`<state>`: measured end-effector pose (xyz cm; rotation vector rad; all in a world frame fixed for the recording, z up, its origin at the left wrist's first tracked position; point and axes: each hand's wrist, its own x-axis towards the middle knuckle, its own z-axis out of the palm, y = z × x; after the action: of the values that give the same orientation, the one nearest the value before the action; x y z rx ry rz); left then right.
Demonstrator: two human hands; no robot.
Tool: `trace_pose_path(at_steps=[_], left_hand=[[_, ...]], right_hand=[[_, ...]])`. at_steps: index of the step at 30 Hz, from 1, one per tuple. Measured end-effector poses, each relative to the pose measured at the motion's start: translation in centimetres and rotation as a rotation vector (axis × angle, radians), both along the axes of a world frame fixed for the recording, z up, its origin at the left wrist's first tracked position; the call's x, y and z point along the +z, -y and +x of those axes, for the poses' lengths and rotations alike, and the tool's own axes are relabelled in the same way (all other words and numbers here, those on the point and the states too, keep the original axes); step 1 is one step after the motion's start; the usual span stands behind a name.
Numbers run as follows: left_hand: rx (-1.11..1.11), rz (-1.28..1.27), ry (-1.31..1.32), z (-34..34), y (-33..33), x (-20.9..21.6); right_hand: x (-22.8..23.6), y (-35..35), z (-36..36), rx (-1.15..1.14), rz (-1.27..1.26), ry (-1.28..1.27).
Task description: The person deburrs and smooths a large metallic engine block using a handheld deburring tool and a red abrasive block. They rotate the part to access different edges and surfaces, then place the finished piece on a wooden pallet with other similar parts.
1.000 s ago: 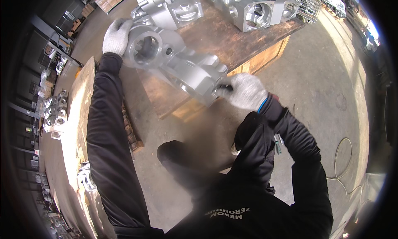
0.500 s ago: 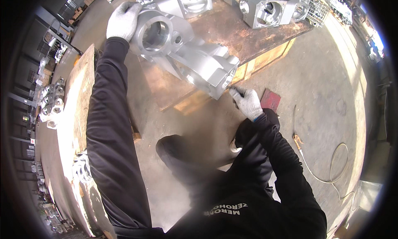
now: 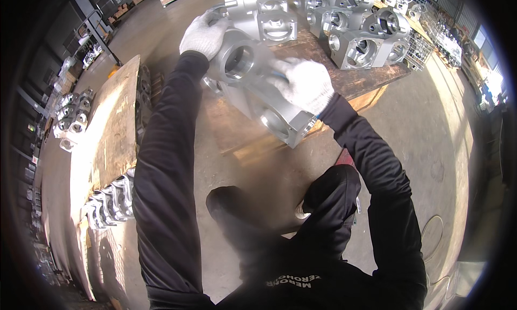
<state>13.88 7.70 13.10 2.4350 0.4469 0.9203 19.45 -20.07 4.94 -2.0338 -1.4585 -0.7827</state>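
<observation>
A silvery machined metal casting (image 3: 245,97) with round bores lies tilted on the near edge of a worn wooden table (image 3: 231,129). Gloved in white, my left hand (image 3: 204,34) curls over its far-left end beside the large bore, gripping it. My right hand (image 3: 307,84), also in a white glove, is over the casting's upper right side with its fingers bent toward the bore. Motion blurs those fingertips. A bluish sliver shows by them, but what they hold cannot be made out.
More castings (image 3: 358,51) stand grouped at the table's far right, and another (image 3: 274,27) behind my left hand. A wooden board (image 3: 110,121) and a row of metal brackets (image 3: 110,202) are on the left. A hose (image 3: 433,237) lies on the floor at right.
My right hand has moved up and left from the casting's lower end onto its upper side. My left hand keeps its place on the casting. The whole view has shifted.
</observation>
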Motion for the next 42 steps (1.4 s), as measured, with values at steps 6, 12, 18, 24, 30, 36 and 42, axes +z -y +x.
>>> trace_pose_path(at_steps=[6, 12, 18, 24, 30, 36, 42], left_hand=[[0.017, -0.001, 0.023, 0.0, -0.1, -0.3], [-0.101, -0.006, 0.075, 0.3, -0.9, -0.6], [-0.122, -0.034, 0.082, 0.8, -1.4, -0.7], [-0.088, -0.042, 0.066, 0.0, -0.5, -0.5], [-0.055, -0.023, 0.045, 0.2, -0.2, -0.3], [0.012, 0.032, 0.092, 0.2, 0.1, -0.7], [0.051, 0.034, 0.027, -0.2, 1.2, 0.0]], right_hand=[[-0.7, -2.1, 2.5, -0.119, -0.084, 0.058], [-1.5, -1.9, 2.9, -0.119, -0.113, 0.026], [0.3, -3.5, 2.3, -0.036, 0.025, 0.152], [1.1, -3.9, 1.4, -0.097, 0.004, 0.123], [0.0, -3.9, 0.9, -0.116, 0.113, 0.082], [-1.4, -5.1, -4.5, -0.225, -0.194, 0.087], [1.0, -6.9, -8.3, -0.103, -0.164, -0.028]])
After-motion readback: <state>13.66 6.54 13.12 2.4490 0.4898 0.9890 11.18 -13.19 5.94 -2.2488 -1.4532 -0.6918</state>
